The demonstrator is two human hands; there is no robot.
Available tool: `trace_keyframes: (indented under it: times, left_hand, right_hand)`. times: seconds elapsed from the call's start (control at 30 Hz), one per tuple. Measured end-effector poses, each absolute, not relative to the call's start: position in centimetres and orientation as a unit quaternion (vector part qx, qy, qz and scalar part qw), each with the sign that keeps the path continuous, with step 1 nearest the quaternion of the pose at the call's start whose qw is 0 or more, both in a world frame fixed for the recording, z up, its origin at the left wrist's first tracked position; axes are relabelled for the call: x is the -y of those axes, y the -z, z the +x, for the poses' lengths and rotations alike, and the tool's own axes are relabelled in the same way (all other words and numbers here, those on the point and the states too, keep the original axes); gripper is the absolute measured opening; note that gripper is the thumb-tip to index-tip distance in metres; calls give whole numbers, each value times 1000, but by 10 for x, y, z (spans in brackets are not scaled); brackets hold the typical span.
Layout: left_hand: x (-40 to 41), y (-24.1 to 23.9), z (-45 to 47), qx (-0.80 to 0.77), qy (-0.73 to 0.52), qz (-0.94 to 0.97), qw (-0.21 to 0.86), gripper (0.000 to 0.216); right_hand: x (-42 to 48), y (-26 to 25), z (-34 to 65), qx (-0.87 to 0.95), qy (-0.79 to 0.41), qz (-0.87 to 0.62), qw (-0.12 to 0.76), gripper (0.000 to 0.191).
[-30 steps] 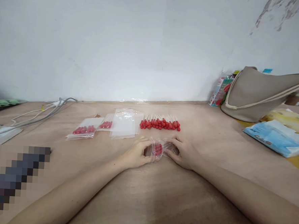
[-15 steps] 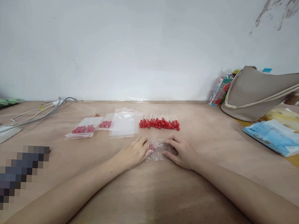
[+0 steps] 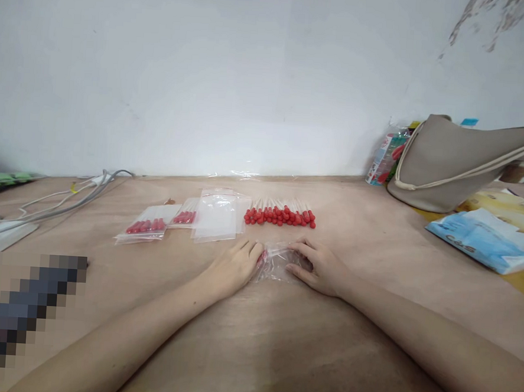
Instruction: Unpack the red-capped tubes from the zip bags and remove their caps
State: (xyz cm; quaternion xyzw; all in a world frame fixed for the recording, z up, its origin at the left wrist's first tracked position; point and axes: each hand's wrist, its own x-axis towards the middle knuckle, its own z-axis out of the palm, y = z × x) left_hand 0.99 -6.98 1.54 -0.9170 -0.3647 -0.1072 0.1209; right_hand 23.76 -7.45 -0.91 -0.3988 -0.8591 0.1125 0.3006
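Observation:
My left hand (image 3: 240, 265) is closed around the red ends of several red-tipped sticks (image 3: 261, 258), mostly hidden by my fingers. Their pale shafts point right, into or over a clear plastic bag (image 3: 279, 267); which of the two I cannot tell. My right hand (image 3: 317, 265) grips the bag's right side between thumb and fingers. Just beyond my hands lies a row of loose red-tipped sticks (image 3: 281, 215), red ends toward me. To the left of that row are flat clear bags (image 3: 216, 217) in a stack.
Two groups of filled bags, one farther left (image 3: 145, 227) and one beside the stack (image 3: 184, 217), hold red-tipped sticks. Cables (image 3: 80, 194) run along the left. At right are a blue tissue pack (image 3: 468, 238), a grey bag (image 3: 450, 166) and a plastic bottle (image 3: 385, 159) against the wall.
The red ends have shifted slightly left under my left fingers, and pale shafts now show more clearly at the bag. My right hand has barely moved.

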Motion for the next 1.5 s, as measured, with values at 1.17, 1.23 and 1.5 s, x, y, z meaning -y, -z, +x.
trace_keyframes:
  times: [1.17, 1.23, 1.5]
  left_hand:
    - [-33, -20, -14, 528, 221, -813, 108, 16]
    - [-32, -21, -12, 535, 215, -811, 94, 17]
    - [-31, -33, -23, 535, 195, -822, -25, 38]
  right_hand:
    - [73, 14, 239, 864, -111, -394, 292, 28]
    - [73, 14, 239, 865, -110, -394, 292, 28]
    - [73, 13, 239, 865, -103, -394, 294, 28]
